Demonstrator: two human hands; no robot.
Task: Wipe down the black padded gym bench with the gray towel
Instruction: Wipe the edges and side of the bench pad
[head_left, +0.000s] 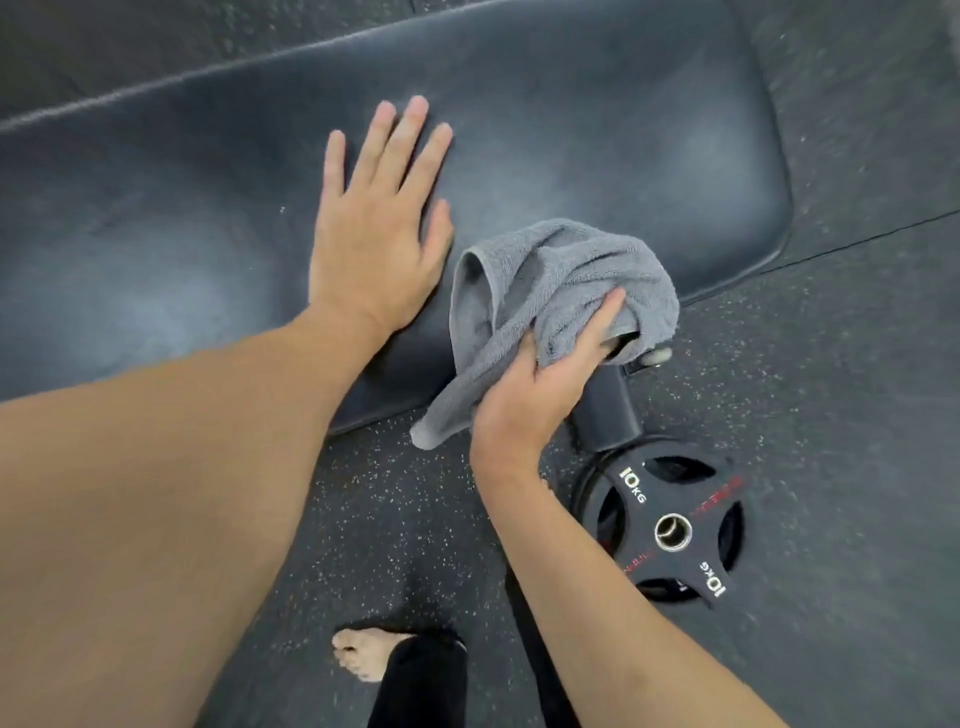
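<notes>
The black padded gym bench (571, 130) runs across the upper part of the view, its rounded end at the right. My left hand (376, 228) lies flat on the pad, palm down, fingers spread, holding nothing. My right hand (540, 384) grips the bunched gray towel (556, 275) at the bench's near edge close to the right end. Part of the towel rests on the pad and a loose corner hangs down over the edge toward the floor.
A black 10 kg weight plate (670, 525) lies flat on the speckled rubber floor (395, 519) below the bench's right end, beside the bench's black foot (608, 410). A bare foot (363, 649) and a dark trouser leg stand at the bottom centre.
</notes>
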